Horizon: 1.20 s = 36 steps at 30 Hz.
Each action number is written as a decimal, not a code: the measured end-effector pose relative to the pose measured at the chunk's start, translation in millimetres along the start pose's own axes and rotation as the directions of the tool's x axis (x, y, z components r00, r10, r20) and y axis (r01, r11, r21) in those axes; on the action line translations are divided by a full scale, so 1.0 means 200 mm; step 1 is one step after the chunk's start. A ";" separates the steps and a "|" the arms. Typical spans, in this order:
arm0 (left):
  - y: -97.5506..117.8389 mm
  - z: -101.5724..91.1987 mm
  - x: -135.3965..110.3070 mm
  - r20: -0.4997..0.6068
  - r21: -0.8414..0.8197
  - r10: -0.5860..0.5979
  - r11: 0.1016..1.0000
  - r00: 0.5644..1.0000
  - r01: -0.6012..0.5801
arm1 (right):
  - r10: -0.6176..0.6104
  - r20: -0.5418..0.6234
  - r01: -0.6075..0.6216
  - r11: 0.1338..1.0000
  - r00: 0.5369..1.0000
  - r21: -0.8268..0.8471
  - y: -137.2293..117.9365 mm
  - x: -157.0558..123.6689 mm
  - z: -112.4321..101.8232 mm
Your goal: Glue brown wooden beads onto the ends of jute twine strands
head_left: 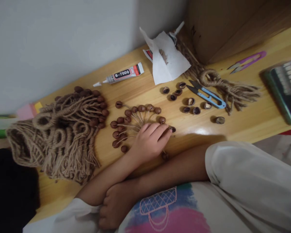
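My left hand [153, 139] reaches over the table, fingers bent and thumb and fingertips pinched at a dark half nutshell [172, 129]. Beside its fingertips is a round brown nutshell [162, 120]. Nutshells on thin twine cords [134, 121] fan out left of the hand, partly covered by it; one more nutshell [165, 155] lies below the wrist. My right hand [118, 204] is curled closed against my left forearm near the elbow, with nothing seen in it. Several open half shells [190, 101] are scattered to the right.
Twine bundles with nutshells [68, 139] are piled at left. A B-7000 glue tube [124, 74] lies at the back, near white paper [169, 58]. Blue thread snips [210, 97], a twine tassel [232, 89], purple snips [249, 61] and a cardboard box [223, 26] are at right.
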<state>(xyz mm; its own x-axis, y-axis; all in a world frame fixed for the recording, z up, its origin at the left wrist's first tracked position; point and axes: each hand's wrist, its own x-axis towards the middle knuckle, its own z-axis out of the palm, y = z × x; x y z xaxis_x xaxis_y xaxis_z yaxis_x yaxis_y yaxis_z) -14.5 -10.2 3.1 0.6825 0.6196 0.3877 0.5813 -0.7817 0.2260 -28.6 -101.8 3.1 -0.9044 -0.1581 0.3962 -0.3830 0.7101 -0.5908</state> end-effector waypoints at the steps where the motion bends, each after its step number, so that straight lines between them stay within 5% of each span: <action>1: 0.00 0.00 0.00 -0.002 0.000 0.001 1.000 1.000 -0.001 | -0.002 -0.012 0.002 1.000 1.000 0.000 0.00 0.00 0.01; 13: 0.00 0.00 0.00 0.010 -0.012 -0.005 1.000 1.000 0.005 | 0.005 -0.049 -0.005 1.000 0.999 0.008 0.00 -0.01 0.01; 22: 0.00 0.00 0.00 -0.014 -0.039 -0.001 0.999 1.000 0.000 | 0.017 0.111 -0.019 0.999 0.994 0.025 0.00 -0.02 -0.09; 32: 0.00 0.00 0.00 0.013 -0.017 -0.009 1.000 1.000 0.009 | 0.014 -0.077 -0.016 1.000 0.997 -0.018 -0.01 -0.01 0.00; 36: 0.00 0.00 0.00 0.029 -0.017 -0.005 1.000 1.000 0.005 | 0.019 0.035 -0.019 1.000 0.999 -0.003 0.00 -0.01 -0.05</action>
<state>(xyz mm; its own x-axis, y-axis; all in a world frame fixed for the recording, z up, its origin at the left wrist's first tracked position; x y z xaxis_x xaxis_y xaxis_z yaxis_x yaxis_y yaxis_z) -15.5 -10.2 3.4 0.6923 0.6252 0.3602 0.5774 -0.7794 0.2430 -24.6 -95.5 9.0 -0.9177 -0.1687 0.3597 -0.3651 0.7149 -0.5963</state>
